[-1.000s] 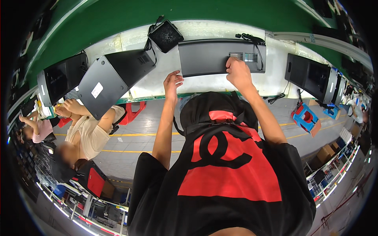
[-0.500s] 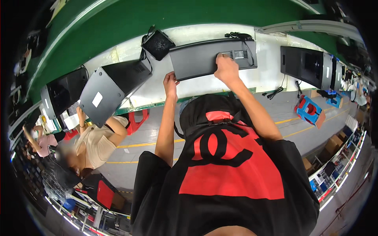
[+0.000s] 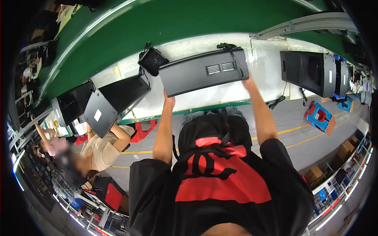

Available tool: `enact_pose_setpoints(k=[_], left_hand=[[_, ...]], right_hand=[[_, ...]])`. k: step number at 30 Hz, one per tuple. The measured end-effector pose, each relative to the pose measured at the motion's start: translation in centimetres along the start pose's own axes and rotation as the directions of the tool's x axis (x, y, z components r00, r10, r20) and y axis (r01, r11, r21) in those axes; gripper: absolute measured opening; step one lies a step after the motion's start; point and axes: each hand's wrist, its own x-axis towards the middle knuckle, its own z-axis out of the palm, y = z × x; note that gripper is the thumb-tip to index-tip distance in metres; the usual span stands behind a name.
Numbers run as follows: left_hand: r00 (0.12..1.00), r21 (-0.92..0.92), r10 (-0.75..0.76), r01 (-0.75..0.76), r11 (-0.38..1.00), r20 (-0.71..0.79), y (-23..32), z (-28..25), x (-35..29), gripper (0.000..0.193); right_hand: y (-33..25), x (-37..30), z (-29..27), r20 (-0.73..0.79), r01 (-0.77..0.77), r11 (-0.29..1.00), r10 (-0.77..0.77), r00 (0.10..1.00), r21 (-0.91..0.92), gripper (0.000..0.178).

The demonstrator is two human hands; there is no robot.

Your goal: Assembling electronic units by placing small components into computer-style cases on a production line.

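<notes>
A long dark grey appliance [image 3: 185,76] with two slatted vents and a black power cord [image 3: 229,47] at its back lies across the white work surface [image 3: 262,59], tilted toward me. My left hand [image 3: 169,100] grips its near left corner, with the fingers partly hidden under the edge. At the right end, my right hand [image 3: 248,82] holds the near corner, and its fingers are mostly behind the casing. A black square tray-like part [image 3: 154,61] with a cord sits just beyond the left end.
To the left a co-worker in a beige top [image 3: 104,147] handles another grey appliance [image 3: 101,112]. More black units [image 3: 305,70] stand at the right. A green belt [image 3: 177,23] runs behind the work surface. A blue and red stool [image 3: 318,117] stands on the floor.
My right hand has moved from the vents to the right end of the appliance. The appliance has shifted left and toward me, and its left end is lower in the picture.
</notes>
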Motion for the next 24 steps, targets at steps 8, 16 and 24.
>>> enact_pose_setpoints(k=[8,16,24], left_hand=[[0.998,0.344,-0.017,0.037,0.938,-0.062,9.7,4.2,-10.3,0.067],[0.977,0.311,0.208,-0.215,0.926,0.056,10.8,9.7,-7.6,0.05],[0.964,0.274,0.267,-0.26,0.926,0.011,8.5,8.0,-7.7,0.044]], right_hand=[[-5.1,-10.7,3.0,-0.165,0.135,0.97,-0.17,0.972,-0.202,0.055],[-11.7,-9.1,4.4,-0.101,0.254,0.814,-0.355,0.93,-0.523,0.035],[-8.8,-9.0,2.6,-0.037,0.316,0.675,-0.453,0.891,-0.667,0.04]])
